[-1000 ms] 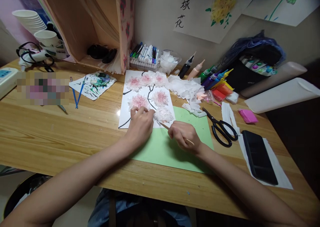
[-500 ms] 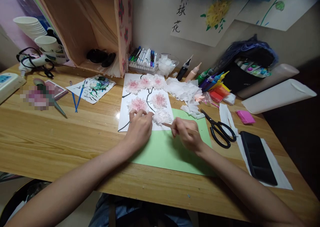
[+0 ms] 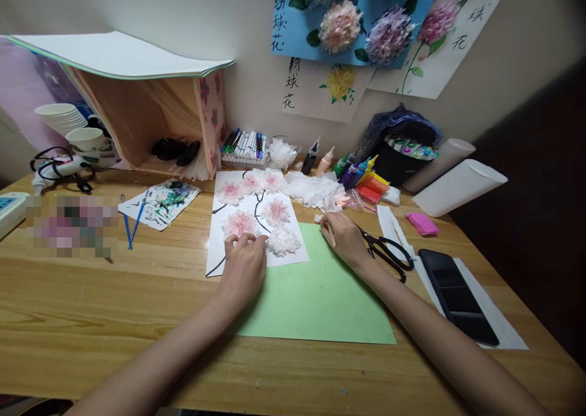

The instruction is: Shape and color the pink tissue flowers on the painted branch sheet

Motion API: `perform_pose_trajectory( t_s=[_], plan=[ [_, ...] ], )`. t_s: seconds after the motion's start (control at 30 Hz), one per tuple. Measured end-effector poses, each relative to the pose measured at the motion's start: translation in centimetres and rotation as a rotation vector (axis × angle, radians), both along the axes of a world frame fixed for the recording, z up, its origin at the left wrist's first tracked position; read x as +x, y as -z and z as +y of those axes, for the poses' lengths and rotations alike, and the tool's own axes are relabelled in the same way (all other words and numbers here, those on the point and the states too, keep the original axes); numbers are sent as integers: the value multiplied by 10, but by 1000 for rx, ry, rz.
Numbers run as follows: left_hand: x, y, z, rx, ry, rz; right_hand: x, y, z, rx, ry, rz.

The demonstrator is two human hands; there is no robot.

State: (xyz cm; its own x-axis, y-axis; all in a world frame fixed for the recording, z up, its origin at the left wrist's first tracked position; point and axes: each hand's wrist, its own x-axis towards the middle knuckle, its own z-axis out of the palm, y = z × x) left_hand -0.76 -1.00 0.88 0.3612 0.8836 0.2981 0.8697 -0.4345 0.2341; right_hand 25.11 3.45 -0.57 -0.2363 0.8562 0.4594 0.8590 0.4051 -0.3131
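A white sheet (image 3: 215,251) with black painted branches and several pink tissue flowers (image 3: 276,211) lies on the wooden desk. My left hand (image 3: 243,263) presses its fingertips down on the sheet's lower part, beside a pale flower (image 3: 284,243). My right hand (image 3: 342,238) grips a thin wooden stick (image 3: 328,221) and sits to the right of the sheet, near a pile of white tissue pieces (image 3: 315,190). A green paper sheet (image 3: 320,300) lies under and in front of both hands.
Black scissors (image 3: 388,252) lie just right of my right hand; a black phone (image 3: 456,295) on white paper is further right. Markers (image 3: 242,146), paint bottles (image 3: 357,172) and a white roll (image 3: 458,187) line the back. A paint-smeared paper (image 3: 160,201) and blue brushes (image 3: 129,228) lie left.
My right hand has moved with the stick up and to the right, away from the pale flower toward the tissue pile. The view has tilted upward. My left hand stays on the sheet.
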Motion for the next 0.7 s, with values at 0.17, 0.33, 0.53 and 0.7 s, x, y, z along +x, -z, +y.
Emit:
perform_pose_trajectory(
  t_s=[0.17,0.33,0.53,0.7],
  plan=[
    [0,1,0,-1,0,-4,-3,-18,-7,-2,33,223],
    [1,0,1,-4,-10,-25,-5,-34,-9,-243,0,753],
    [1,-1,0,-19,-10,-28,-21,-36,-26,-519,-233,851],
    [2,-2,0,-22,-10,-18,-42,-26,-41,-436,-322,606]
  ],
)
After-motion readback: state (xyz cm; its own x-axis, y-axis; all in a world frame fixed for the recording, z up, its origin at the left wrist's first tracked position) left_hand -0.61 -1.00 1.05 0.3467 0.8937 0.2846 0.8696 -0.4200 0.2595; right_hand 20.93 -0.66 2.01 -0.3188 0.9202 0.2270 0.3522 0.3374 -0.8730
